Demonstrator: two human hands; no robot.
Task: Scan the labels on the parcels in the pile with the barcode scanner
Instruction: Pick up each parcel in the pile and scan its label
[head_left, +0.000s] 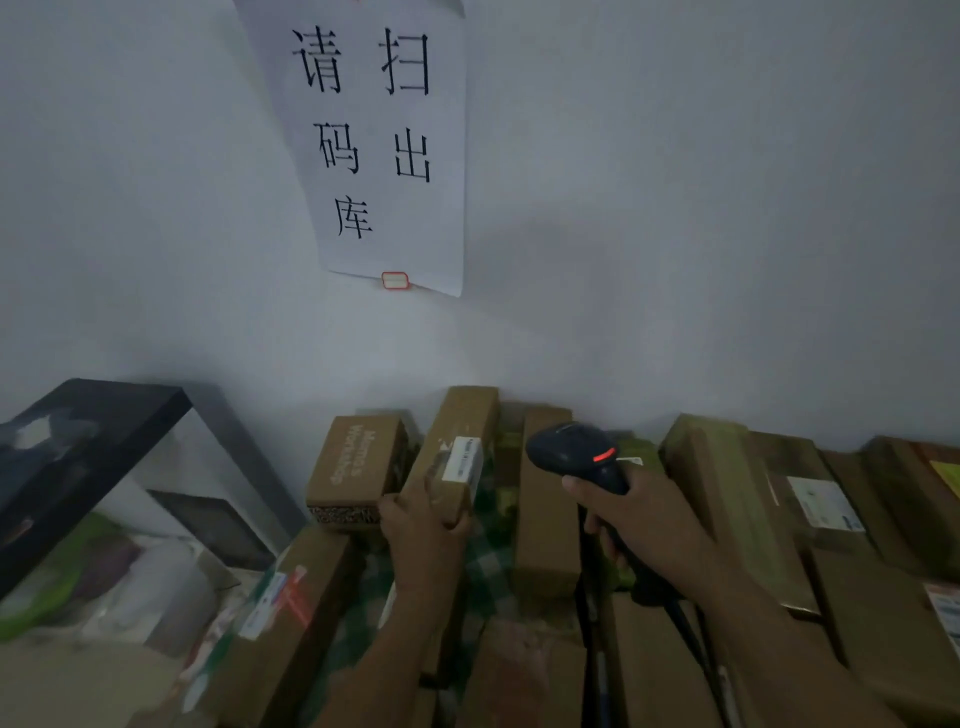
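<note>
Left hand grips a tilted box, white label facing up. Right hand wraps the scanner, just right of the label. Tip scanner head left onto label, hold box steady. Wall close behind; boxes crowd both sides, so little swing room.

Scanner right of held parcel (label probably facing scanner).

Dim, bluish-grey light overall, no clear source. Soft shadow on wall above right hand. Red indicator glows on scanner over that hand. Boxes below left hand soft, smeared. Shelf left of hands blurred, bent by wide-angle lens. Wall sign sharper.
</note>
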